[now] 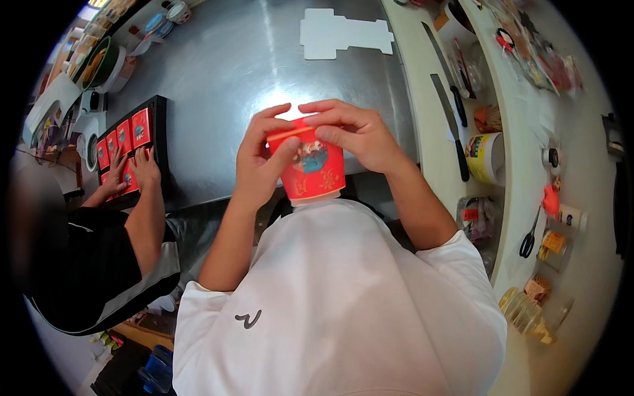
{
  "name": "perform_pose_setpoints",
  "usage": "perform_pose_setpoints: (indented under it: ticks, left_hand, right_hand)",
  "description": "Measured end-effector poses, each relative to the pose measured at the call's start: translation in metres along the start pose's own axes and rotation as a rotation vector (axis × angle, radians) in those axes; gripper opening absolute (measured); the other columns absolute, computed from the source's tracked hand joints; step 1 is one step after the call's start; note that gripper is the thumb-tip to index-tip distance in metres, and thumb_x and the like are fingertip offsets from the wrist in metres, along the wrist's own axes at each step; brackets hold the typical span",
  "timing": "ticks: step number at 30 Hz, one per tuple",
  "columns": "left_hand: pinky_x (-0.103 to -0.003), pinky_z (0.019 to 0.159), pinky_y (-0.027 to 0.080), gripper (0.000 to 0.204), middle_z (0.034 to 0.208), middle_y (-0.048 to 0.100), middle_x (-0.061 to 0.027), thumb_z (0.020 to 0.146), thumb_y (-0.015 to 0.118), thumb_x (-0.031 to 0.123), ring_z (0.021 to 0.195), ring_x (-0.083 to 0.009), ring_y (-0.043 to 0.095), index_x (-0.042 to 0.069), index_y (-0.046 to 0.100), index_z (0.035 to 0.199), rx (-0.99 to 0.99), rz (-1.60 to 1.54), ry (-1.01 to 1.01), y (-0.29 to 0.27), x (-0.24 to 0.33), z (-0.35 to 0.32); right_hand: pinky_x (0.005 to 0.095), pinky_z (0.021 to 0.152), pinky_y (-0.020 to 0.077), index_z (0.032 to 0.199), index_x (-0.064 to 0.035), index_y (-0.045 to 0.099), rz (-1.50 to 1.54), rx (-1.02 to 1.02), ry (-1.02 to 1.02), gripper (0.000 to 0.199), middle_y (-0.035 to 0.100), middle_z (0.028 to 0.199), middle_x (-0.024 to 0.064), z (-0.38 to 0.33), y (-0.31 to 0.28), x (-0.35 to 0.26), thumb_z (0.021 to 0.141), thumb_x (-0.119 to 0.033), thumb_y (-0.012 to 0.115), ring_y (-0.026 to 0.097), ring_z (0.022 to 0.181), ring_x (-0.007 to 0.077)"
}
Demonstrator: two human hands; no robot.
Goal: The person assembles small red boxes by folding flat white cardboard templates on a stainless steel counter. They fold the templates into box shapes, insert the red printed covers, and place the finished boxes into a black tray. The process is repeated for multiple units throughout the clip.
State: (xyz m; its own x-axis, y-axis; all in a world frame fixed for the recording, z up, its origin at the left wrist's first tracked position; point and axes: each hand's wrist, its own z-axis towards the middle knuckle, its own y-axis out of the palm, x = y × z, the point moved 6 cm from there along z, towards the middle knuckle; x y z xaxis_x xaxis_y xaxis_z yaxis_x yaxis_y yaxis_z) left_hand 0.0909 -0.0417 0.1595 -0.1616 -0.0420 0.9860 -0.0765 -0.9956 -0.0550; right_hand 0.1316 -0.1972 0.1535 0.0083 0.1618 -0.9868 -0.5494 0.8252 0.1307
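Your left hand [261,162] and right hand [356,135] together clasp a glossy red cardboard box with a printed picture panel [312,168], held upright just above the near edge of the brushed steel table [231,72], while a flat white die-cut card blank [343,32] lies well apart.

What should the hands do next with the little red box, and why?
Probably press the top flap down shut. Both hands hold the red box over the metal table: the left hand grips its side with the thumb on the front, and the right hand has fingers curled over the top edge, where a flap looks partly raised.
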Motion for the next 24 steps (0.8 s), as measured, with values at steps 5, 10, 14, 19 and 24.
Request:
perform_pose_setpoints:
  ticks: [5,10,14,19,24]
  left_hand:
    - [-0.030,0.089,0.044,0.027,0.117,0.057,-0.0097,0.087,0.060,0.010,0.103,-0.0194,0.056,0.002,0.060,0.113,0.079,-0.020,-0.111,-0.014,-0.015,0.008]
    - [-0.030,0.080,0.055,0.042,0.116,0.057,-0.0108,0.094,0.051,0.019,0.101,-0.0168,0.060,0.002,0.039,0.131,0.608,-0.621,-0.184,-0.052,-0.026,0.011]
    - [-0.030,0.078,0.055,0.043,0.116,0.057,-0.0101,0.095,0.050,0.020,0.099,-0.0168,0.060,0.002,0.038,0.132,0.617,-0.645,-0.208,-0.043,-0.037,0.007]
    - [-0.030,0.076,0.055,0.043,0.116,0.057,-0.0096,0.095,0.049,0.021,0.099,-0.0163,0.060,0.003,0.038,0.132,0.610,-0.537,-0.221,-0.029,-0.036,0.001]
    - [-0.030,0.073,0.056,0.041,0.116,0.057,-0.0088,0.095,0.049,0.020,0.097,-0.0159,0.061,0.005,0.039,0.132,0.632,-0.481,-0.187,-0.025,-0.032,-0.002]
  right_hand:
    - [0.0329,0.093,0.0445,0.129,-0.0059,0.048,0.020,0.098,0.034,0.038,0.052,0.128,0.0135,0.005,-0.011,0.001,0.092,-0.016,0.053,0.054,0.111,0.0226]
    - [0.0405,0.099,0.0408,0.144,-0.0127,0.026,0.245,0.179,0.000,0.055,0.040,0.138,0.0174,-0.007,-0.033,0.027,0.095,-0.025,0.047,0.049,0.120,0.0292]
    - [0.0376,0.088,0.0498,0.146,-0.0136,0.019,0.386,0.215,0.138,0.063,0.047,0.131,0.0155,-0.012,0.007,0.035,0.093,-0.016,0.053,0.055,0.110,0.0219]
    - [0.0325,0.072,0.0568,0.142,-0.0088,0.027,0.382,0.393,0.137,0.057,0.054,0.118,0.0144,-0.002,0.020,0.030,0.092,-0.013,0.055,0.060,0.096,0.0165]
    - [0.0299,0.070,0.0562,0.138,-0.0048,0.032,0.352,0.463,0.082,0.052,0.056,0.109,0.0122,-0.003,0.021,0.030,0.092,-0.013,0.055,0.060,0.091,0.0139]
